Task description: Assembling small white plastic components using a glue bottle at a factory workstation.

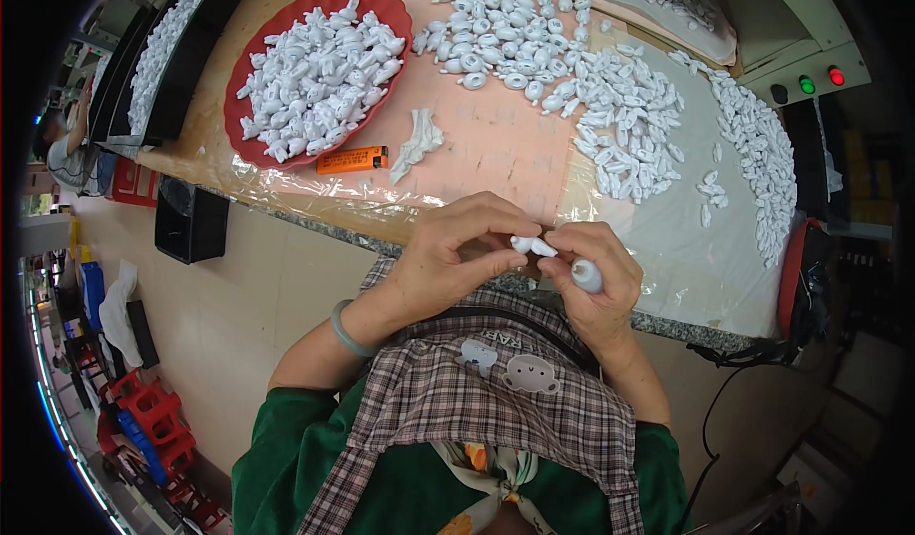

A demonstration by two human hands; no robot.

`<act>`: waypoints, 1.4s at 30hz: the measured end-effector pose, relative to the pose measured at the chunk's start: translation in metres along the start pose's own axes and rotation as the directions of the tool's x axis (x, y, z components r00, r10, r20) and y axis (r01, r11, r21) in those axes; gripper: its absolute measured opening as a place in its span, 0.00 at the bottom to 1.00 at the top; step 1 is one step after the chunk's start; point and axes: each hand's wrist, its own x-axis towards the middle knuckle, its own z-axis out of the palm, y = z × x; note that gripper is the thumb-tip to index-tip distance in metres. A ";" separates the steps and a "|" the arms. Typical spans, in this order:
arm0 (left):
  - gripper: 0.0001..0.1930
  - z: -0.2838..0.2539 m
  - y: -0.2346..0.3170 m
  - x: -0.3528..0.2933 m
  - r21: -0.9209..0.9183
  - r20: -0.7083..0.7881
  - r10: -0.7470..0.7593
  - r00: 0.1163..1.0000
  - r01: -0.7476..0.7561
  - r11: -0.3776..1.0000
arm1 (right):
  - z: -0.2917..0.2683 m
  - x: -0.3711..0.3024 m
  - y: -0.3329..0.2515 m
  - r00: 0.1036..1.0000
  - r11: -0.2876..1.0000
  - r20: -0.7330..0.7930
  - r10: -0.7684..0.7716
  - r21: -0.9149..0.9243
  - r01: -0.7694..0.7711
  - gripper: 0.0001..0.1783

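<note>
Small white piece [531, 245] pinched between the fingertips of my left hand [448, 249] and, apparently, right hand [610, 273]; the right also grips a bottle [587, 276] in its curled fingers. I judge a light, steady pinch best, the bottle tucked clear, both hands kept over the table [205, 130] ahead lest the piece drop.

Left hand [446, 252], right hand [615, 295] — pinching (close).

Wooden table [212, 70] before me: a pink sheet [505, 140] bearing rounded white pieces [515, 41], an orange lighter [345, 161] and a crumpled white rag [417, 144]; at left, a red bowl [395, 9]; at right, a grey sheet [681, 213] strewn with slender white parts [629, 121].
</note>
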 end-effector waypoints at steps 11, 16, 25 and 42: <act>0.14 -0.001 0.005 0.000 0.374 -0.010 0.236 0.972 -0.215 0.902 | 0.009 -0.002 0.003 1.000 1.000 -0.020 0.001 -0.016 -0.001 0.16; 0.15 -0.015 0.022 0.002 0.356 -0.008 0.187 0.982 -0.172 0.918 | 0.005 0.002 0.009 0.996 0.990 0.064 0.062 0.125 -0.070 0.13; 0.21 -0.107 0.067 0.032 0.991 -0.108 0.527 0.843 0.049 0.125 | -0.029 -0.007 0.026 0.991 0.991 -0.005 0.131 0.003 -0.131 0.10; 0.04 -0.073 -0.008 0.115 0.987 0.107 0.482 0.870 -0.152 0.054 | -0.017 -0.018 0.025 0.985 0.985 0.025 0.169 0.025 -0.170 0.05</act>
